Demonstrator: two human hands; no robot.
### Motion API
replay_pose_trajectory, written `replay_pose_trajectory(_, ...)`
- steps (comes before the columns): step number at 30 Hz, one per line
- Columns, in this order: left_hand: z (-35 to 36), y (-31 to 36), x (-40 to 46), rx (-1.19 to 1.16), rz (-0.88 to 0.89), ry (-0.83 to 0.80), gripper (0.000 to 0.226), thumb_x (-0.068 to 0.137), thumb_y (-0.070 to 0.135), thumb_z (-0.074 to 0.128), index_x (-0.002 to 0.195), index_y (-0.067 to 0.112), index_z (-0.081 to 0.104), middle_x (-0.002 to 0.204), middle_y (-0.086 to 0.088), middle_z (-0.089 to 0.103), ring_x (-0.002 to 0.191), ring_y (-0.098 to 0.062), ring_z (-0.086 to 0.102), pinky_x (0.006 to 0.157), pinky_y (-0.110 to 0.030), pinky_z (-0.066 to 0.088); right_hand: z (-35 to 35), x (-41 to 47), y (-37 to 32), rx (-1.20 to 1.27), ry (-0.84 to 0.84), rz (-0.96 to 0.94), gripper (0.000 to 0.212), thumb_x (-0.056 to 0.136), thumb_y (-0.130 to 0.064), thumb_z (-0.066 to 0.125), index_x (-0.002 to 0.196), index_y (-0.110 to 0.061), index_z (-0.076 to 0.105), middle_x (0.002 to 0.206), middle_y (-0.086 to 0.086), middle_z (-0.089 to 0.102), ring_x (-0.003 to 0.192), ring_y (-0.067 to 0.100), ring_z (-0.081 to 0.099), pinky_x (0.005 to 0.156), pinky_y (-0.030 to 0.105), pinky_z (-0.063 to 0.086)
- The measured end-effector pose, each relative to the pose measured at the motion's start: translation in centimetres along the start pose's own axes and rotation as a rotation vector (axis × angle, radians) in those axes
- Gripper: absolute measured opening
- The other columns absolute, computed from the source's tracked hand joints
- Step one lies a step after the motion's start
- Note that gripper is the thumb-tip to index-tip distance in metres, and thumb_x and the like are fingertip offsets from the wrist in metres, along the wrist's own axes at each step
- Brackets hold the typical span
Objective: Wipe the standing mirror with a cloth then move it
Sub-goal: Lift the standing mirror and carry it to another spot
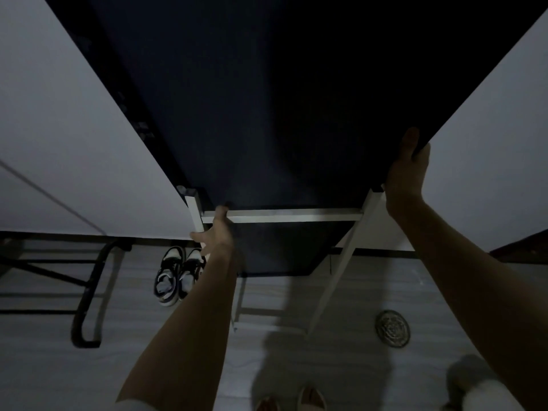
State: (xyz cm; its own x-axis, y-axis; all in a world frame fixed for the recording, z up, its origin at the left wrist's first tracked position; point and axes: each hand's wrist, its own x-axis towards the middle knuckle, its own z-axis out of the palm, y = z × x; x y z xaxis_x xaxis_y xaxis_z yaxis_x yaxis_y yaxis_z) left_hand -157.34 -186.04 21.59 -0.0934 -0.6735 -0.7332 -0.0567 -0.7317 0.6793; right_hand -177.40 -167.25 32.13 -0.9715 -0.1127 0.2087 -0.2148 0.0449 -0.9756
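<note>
At centre of the head view, the standing mirror [267,114] leans toward the camera, dark back facing it, white frame legs reaching the floor [178,366]. Left hand [218,229] grasps the white crossbar [281,215] from below, fingers curled over it. Right hand [410,167] clasps the mirror's right edge, thumb on the back, fingers hidden behind. Shoes [178,274] stand at left. No cloth can be made out; dim light obscures detail.

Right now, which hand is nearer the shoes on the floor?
Left. The left hand holds the mirror's white crossbar just above the shoes. The right hand holds the mirror's far edge, well away from them.
</note>
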Motion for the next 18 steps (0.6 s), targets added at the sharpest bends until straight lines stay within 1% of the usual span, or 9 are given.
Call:
replay_pose_trajectory(3, -0.7, -0.3, -0.8, 0.027, 0.09, -0.083, 0.124, 0.048, 0.064, 0.073, 0.146, 0.029, 0.005, 0.143, -0.014, 0.033, 0.122, -0.033, 0.043, 0.1, -0.049, 0.04, -0.1, 0.1, 0.4, 0.009, -0.012, 0.002, 0.084, 0.068, -0.084, 0.038, 0.106, -0.009, 0.043, 0.082, -0.004, 0.048, 0.072, 0.008, 0.048, 0.06, 0.015, 0.042)
replay_pose_trajectory(4, -1.4, -0.7, -1.0, 0.017, 0.141, -0.137, 0.117, 0.059, 0.063, 0.072, 0.147, 0.025, 0.005, 0.142, -0.009, 0.034, 0.123, -0.028, 0.041, 0.102, -0.043, 0.038, -0.2, 0.2, 0.5, 0.014, -0.012, 0.005, 0.086, 0.069, -0.083, 0.038, 0.108, -0.008, 0.045, 0.083, -0.004, 0.049, 0.072, 0.008, 0.048, 0.06, 0.014, 0.043)
replay_pose_trajectory(6, -3.3, -2.3, -1.0, -0.018, 0.17, -0.224, 0.096, 0.074, 0.063, 0.061, 0.148, 0.019, 0.017, 0.143, -0.004, 0.036, 0.125, -0.022, 0.04, 0.1, -0.034, 0.035, 0.0, 0.2, 0.5, 0.013, -0.005, 0.002, 0.084, 0.074, -0.08, 0.038, 0.111, -0.005, 0.046, 0.083, -0.004, 0.049, 0.072, 0.007, 0.049, 0.059, 0.013, 0.043)
replay_pose_trajectory(7, -4.3, -3.2, -0.8, -0.051, 0.129, -0.265, 0.095, 0.073, 0.071, 0.057, 0.147, 0.021, 0.024, 0.147, -0.003, 0.035, 0.13, -0.021, 0.037, 0.104, -0.035, 0.032, 0.2, 0.2, 0.5, 0.005, 0.0, 0.0, 0.077, 0.079, -0.075, 0.038, 0.111, -0.005, 0.046, 0.083, -0.005, 0.049, 0.071, 0.005, 0.049, 0.059, 0.013, 0.042)
replay_pose_trajectory(9, -5.6, -4.4, 0.2, -0.144, 0.021, -0.264, 0.093, 0.069, 0.081, 0.049, 0.144, 0.029, 0.033, 0.152, 0.0, 0.031, 0.138, -0.021, 0.03, 0.113, -0.039, 0.024, 0.8, 0.3, 0.6, 0.004, 0.025, 0.006, 0.053, 0.091, -0.054, 0.037, 0.107, -0.004, 0.046, 0.082, -0.007, 0.049, 0.071, 0.003, 0.049, 0.062, 0.014, 0.043)
replay_pose_trajectory(11, -5.7, -4.9, 1.6, -0.214, -0.045, -0.215, 0.083, 0.075, 0.079, 0.043, 0.144, 0.034, 0.032, 0.154, 0.002, 0.026, 0.142, -0.02, 0.024, 0.116, -0.041, 0.019, 1.3, 0.2, 0.5, 0.015, 0.072, 0.018, 0.026, 0.099, -0.036, 0.036, 0.097, -0.011, 0.044, 0.08, -0.008, 0.047, 0.071, 0.002, 0.048, 0.067, 0.017, 0.044)
replay_pose_trajectory(12, -5.4, -4.4, 1.9, -0.204, -0.043, -0.206, 0.084, 0.075, 0.08, 0.041, 0.144, 0.034, 0.03, 0.155, 0.001, 0.023, 0.142, -0.021, 0.022, 0.116, -0.042, 0.019, 1.5, 0.1, 0.3, 0.023, 0.089, 0.016, 0.019, 0.1, -0.033, 0.036, 0.091, -0.017, 0.043, 0.079, -0.008, 0.046, 0.071, 0.003, 0.047, 0.068, 0.019, 0.045)
replay_pose_trajectory(15, -3.7, -2.5, 1.4, -0.148, 0.013, -0.234, 0.081, 0.084, 0.074, 0.028, 0.146, 0.023, 0.028, 0.15, -0.005, 0.03, 0.138, -0.026, 0.028, 0.108, -0.04, 0.028, 1.5, 0.1, 0.3, 0.003, 0.116, 0.031, 0.018, 0.099, -0.035, 0.036, 0.084, -0.027, 0.041, 0.08, -0.008, 0.047, 0.072, 0.003, 0.049, 0.069, 0.018, 0.046)
replay_pose_trajectory(18, -2.3, -1.8, 1.8, -0.059, 0.101, -0.241, 0.072, 0.091, 0.066, 0.017, 0.143, 0.019, 0.033, 0.146, -0.008, 0.036, 0.135, -0.026, 0.032, 0.102, -0.035, 0.031, 1.5, 0.3, 0.7, 0.014, 0.098, 0.021, 0.023, 0.097, -0.041, 0.037, 0.086, -0.022, 0.045, 0.079, -0.007, 0.048, 0.069, 0.004, 0.049, 0.068, 0.022, 0.047)
